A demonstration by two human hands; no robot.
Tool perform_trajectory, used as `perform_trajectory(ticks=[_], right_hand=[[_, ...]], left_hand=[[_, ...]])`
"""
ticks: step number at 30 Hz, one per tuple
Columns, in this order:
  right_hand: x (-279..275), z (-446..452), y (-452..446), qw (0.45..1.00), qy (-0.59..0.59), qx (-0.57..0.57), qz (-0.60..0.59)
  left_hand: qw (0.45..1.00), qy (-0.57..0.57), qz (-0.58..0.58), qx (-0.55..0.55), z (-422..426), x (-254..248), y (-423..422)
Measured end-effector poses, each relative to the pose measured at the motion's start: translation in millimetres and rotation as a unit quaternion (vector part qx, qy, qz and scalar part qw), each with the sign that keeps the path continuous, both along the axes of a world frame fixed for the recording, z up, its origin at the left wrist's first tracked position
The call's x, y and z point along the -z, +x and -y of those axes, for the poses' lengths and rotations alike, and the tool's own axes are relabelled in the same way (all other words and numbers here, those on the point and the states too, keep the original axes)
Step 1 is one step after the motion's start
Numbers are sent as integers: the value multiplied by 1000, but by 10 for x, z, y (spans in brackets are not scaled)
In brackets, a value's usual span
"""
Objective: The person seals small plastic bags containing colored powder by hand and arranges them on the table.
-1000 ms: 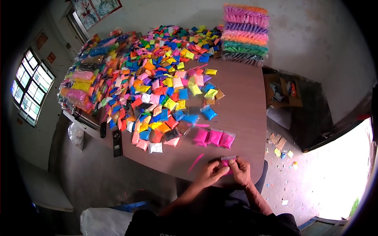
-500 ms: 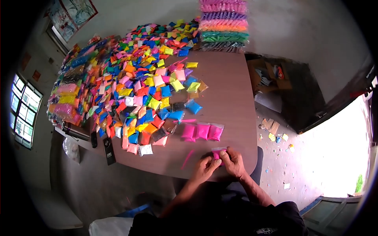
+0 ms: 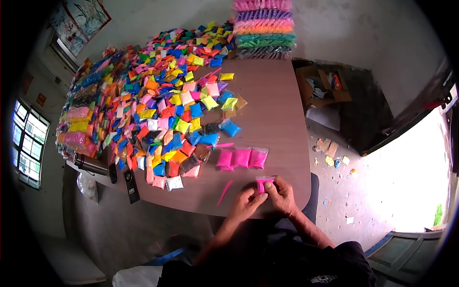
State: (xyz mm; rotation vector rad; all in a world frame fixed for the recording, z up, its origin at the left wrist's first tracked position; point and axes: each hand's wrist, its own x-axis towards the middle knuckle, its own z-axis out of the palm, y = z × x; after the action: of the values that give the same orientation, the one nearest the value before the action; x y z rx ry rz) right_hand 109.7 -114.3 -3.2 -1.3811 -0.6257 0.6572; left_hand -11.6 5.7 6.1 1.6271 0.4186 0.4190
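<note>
Close to the table's front edge, my left hand [image 3: 246,203] and my right hand [image 3: 282,195] both grip a small clear bag with pink filling [image 3: 262,182], thumbs pressed on its front. The bag's clear top strip points away from me, and my fingers hide its lower part. Just beyond it lie three similar pink bags [image 3: 242,157] side by side. To the left of my left hand rests a thin pink strip [image 3: 224,192]. Another pink strip [image 3: 222,145] lies behind the three bags.
A big heap of small colourful packets [image 3: 172,105] covers the table's left and back. Stacked bags of coloured strips [image 3: 264,28] stand at the far edge. A metal flask [image 3: 91,163] and a dark device [image 3: 130,185] lie front left. An open cardboard box [image 3: 325,86] sits right of the table [image 3: 282,124].
The view has shifted slightly, so the table and heap appear a little further left. Both hands stay on the pink bag, with nearly the same grip.
</note>
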Motion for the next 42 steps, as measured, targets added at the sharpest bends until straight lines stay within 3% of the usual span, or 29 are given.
perform_trajectory(ticks=[3,5,11,15,17,21,30,36,38,42], right_hand=[[20,4,-2,1000,10,5,-23],[32,-2,-2,1000,20,9,11],[55,4,-7,998,-15,1,54],[70,7,-1,995,-56,1,77],[22,-9,-13,999,1,23,43],[119,-3,-15,997,7,22,68],[85,-1,-10,991,-86,-5,101],[117,-18,-11,996,-8,16,89],[140,-33,-30,991,6,25,133],[91,-36,-46,991,-11,20,130]], left_hand=[[999,46,16,16,-5,124,-19],[998,-54,-25,-27,31,155,-28],[995,-83,-18,-43,9,139,-11],[996,-64,-32,-47,18,97,-33],[998,-48,-33,-28,31,47,-30],[998,-42,1,-51,27,22,-3],[992,-51,21,-110,37,128,23],[993,-94,12,-75,32,45,21],[990,-105,5,-96,35,2,49],[993,-43,13,-108,8,153,32]])
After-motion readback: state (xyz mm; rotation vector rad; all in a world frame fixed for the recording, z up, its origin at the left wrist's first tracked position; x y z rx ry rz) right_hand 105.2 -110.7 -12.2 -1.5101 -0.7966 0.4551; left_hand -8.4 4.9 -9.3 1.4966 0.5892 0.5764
